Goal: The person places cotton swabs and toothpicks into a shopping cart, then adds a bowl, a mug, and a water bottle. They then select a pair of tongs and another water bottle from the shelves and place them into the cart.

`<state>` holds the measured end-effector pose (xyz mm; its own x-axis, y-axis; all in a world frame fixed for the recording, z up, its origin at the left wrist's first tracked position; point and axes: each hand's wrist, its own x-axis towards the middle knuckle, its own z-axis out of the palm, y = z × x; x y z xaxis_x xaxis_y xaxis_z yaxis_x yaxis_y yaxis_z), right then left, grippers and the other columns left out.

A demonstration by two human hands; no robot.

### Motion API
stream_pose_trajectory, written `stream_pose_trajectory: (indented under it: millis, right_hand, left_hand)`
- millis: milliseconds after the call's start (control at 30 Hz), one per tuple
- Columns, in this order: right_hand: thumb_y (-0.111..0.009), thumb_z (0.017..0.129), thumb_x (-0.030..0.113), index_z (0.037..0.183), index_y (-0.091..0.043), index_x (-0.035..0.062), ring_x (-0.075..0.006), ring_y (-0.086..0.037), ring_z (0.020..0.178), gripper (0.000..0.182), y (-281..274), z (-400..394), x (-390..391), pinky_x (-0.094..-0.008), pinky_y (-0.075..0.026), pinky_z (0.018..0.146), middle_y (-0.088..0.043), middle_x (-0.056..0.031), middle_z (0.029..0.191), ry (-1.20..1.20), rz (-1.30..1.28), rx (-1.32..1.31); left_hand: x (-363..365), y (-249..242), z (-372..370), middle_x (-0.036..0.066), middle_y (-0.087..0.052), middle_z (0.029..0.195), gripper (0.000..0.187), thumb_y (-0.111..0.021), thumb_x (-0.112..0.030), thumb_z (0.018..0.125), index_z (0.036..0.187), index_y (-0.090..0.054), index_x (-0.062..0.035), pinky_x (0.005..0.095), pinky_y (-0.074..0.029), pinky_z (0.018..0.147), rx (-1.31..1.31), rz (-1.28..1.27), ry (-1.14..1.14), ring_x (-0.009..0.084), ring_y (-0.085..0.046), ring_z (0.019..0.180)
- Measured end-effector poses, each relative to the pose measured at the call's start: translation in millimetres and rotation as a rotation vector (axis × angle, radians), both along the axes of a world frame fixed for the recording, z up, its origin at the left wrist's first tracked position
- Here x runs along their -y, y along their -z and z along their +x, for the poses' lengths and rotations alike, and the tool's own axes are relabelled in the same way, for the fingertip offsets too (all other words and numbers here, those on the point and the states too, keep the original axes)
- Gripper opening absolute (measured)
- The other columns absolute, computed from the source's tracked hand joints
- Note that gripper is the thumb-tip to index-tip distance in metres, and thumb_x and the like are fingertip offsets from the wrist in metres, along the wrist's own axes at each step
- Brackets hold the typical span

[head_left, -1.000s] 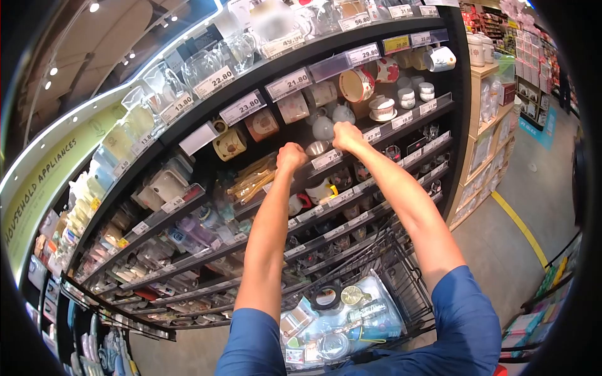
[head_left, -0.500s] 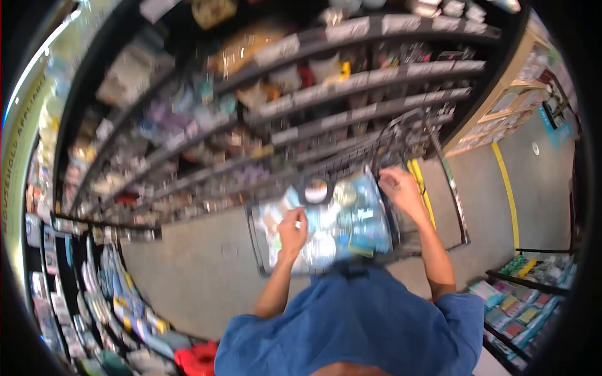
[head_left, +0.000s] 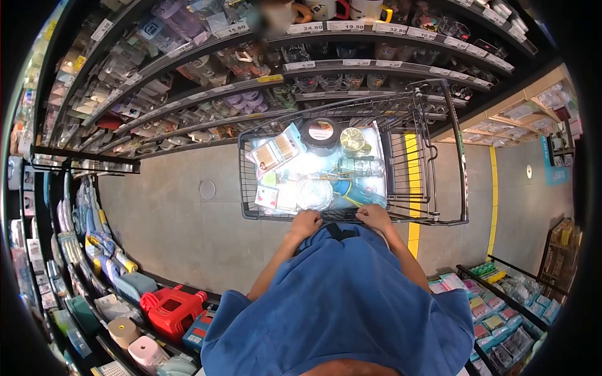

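A black wire shopping cart (head_left: pixel 241 182) stands sideways before me. My left hand (head_left: pixel 306 223) is closed at its near rim, fingers curled at the edge. My right hand (head_left: pixel 374 217) is curled over the same rim farther right. Inside lie a flat pack of thin wooden sticks (head_left: pixel 274 155), a round black-rimmed tub (head_left: pixel 321 131), a clear glass jar or cup (head_left: pixel 353 140), and a clear glass item (head_left: pixel 360 167). Nearer are a blue item (head_left: pixel 351 191), a clear round wrapped thing (head_left: pixel 315 193) and a small white pack (head_left: pixel 266 197).
Shelves of mugs and glassware with price tags (head_left: pixel 354 26) run along the far side. A red case (head_left: pixel 172 308) sits on the shelf behind my left. Packaged goods (head_left: pixel 505 307) fill the rack at right. Yellow lines (head_left: pixel 494 200) mark the floor.
Both hands have come back toward my body, from above the goods and the cart's right part to the near rim. The pack of wooden sticks lies in the cart, and my view has shifted.
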<state>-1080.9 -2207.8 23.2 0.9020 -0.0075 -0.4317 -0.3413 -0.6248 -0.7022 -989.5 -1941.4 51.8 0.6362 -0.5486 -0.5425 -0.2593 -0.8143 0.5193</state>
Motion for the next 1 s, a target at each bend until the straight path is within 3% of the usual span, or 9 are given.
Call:
stream_pose_trajectory:
  millis: [233, 300, 400, 467, 600, 667, 767, 867, 1000]
  right_hand:
    - [-0.071, 0.075, 0.019, 0.095, -0.069, 0.0019, -0.0255, -0.069, 0.076, 0.027, -1.8, 14.3, 1.7, -0.0333, -0.053, 0.07, -0.07, -0.0146, 0.082, 0.135, 0.024, 0.083]
    - [-0.071, 0.074, 0.019, 0.098, -0.068, 0.0024, -0.0276, -0.068, 0.08, 0.028, -10.8, 28.9, 3.6, -0.0351, -0.053, 0.072, -0.07, -0.0147, 0.086, 0.188, 0.036, 0.13]
    - [-0.073, 0.073, 0.018, 0.104, -0.066, 0.0035, -0.0284, -0.067, 0.08, 0.035, -13.9, 52.7, 6.1, -0.0359, -0.053, 0.072, -0.069, -0.0149, 0.09, 0.24, 0.011, 0.228]
    - [-0.074, 0.072, 0.017, 0.109, -0.065, 0.0039, -0.0271, -0.067, 0.076, 0.04, -10.5, 64.8, 2.8, -0.0349, -0.053, 0.069, -0.069, -0.0148, 0.091, 0.245, -0.023, 0.277]
    - [-0.075, 0.068, 0.015, 0.108, -0.064, 0.0064, -0.0304, -0.065, 0.085, 0.042, -2.4, 79.7, -12.6, -0.0379, -0.052, 0.075, -0.068, -0.0139, 0.094, 0.302, -0.053, 0.274]
    - [-0.073, 0.068, 0.015, 0.104, -0.065, 0.0072, -0.0325, -0.064, 0.092, 0.038, 4.7, 80.5, -18.5, -0.0401, -0.051, 0.081, -0.068, -0.0133, 0.096, 0.323, -0.049, 0.254]
    - [-0.071, 0.069, 0.014, 0.104, -0.065, 0.0088, -0.0319, -0.062, 0.094, 0.036, 14.9, 81.3, -23.2, -0.0411, -0.05, 0.082, -0.067, -0.0127, 0.099, 0.311, -0.102, 0.251]
    - [-0.07, 0.07, 0.014, 0.104, -0.065, 0.01, -0.0318, -0.062, 0.093, 0.035, 19.5, 78.9, -23.7, -0.0418, -0.05, 0.081, -0.066, -0.0126, 0.1, 0.298, -0.065, 0.198]
    - [-0.074, 0.07, 0.014, 0.105, -0.066, 0.0104, -0.0314, -0.064, 0.088, 0.036, 19.2, 77.5, -25.3, -0.0395, -0.051, 0.078, -0.067, -0.0116, 0.093, 0.304, -0.11, 0.258]
  left_hand:
    - [1.0, -21.5, 14.8, 0.016, -0.067, 0.097, 0.025, -0.063, -0.026, 0.082, 0.098, -0.066, -0.0065, 0.0435, -0.048, 0.085, 0.026, -0.017, 0.034, 0.0341, -0.062, 0.096]
    - [3.0, -28.9, 28.5, 0.017, -0.066, 0.102, 0.029, -0.065, -0.023, 0.08, 0.104, -0.065, -0.0053, 0.0428, -0.048, 0.086, 0.126, -0.06, -0.16, 0.0346, -0.062, 0.099]
    - [6.5, -32.0, 47.0, 0.021, -0.06, 0.114, 0.038, -0.067, -0.012, 0.076, 0.113, -0.061, -0.003, 0.0432, -0.046, 0.09, 0.32, -0.307, -0.384, 0.0386, -0.057, 0.105]
    - [12.4, -55.9, 59.8, 0.023, -0.055, 0.119, 0.052, -0.068, -0.01, 0.074, 0.124, -0.053, -0.0049, 0.0451, -0.045, 0.091, 0.733, -0.322, -0.452, 0.0429, -0.052, 0.106]
    - [5.0, -38.5, 81.1, 0.022, -0.049, 0.123, 0.062, -0.069, -0.011, 0.073, 0.131, -0.047, -0.0089, 0.0461, -0.044, 0.091, 0.701, -0.092, -0.46, 0.045, -0.049, 0.106]
    - [-4.1, -20.0, 87.5, 0.022, -0.056, 0.115, 0.056, -0.07, -0.012, 0.073, 0.126, -0.052, -0.0093, 0.0447, -0.046, 0.087, 0.541, 0.008, -0.367, 0.0413, -0.055, 0.101]
    - [-16.7, 2.1, 92.1, 0.02, -0.063, 0.103, 0.051, -0.071, -0.014, 0.073, 0.121, -0.056, -0.0091, 0.0435, -0.049, 0.082, 0.29, -0.019, -0.397, 0.038, -0.062, 0.092]
    - [-19.1, 9.9, 83.1, 0.019, -0.066, 0.091, 0.046, -0.073, -0.017, 0.073, 0.115, -0.059, -0.0056, 0.0433, -0.05, 0.078, 0.312, -0.155, -0.492, 0.0367, -0.064, 0.084]
    - [-15.9, 9.9, 81.6, 0.02, -0.064, 0.102, 0.051, -0.074, -0.016, 0.072, 0.119, -0.056, -0.0044, 0.0423, -0.049, 0.08, 0.263, -0.142, -0.527, 0.0369, -0.063, 0.089]
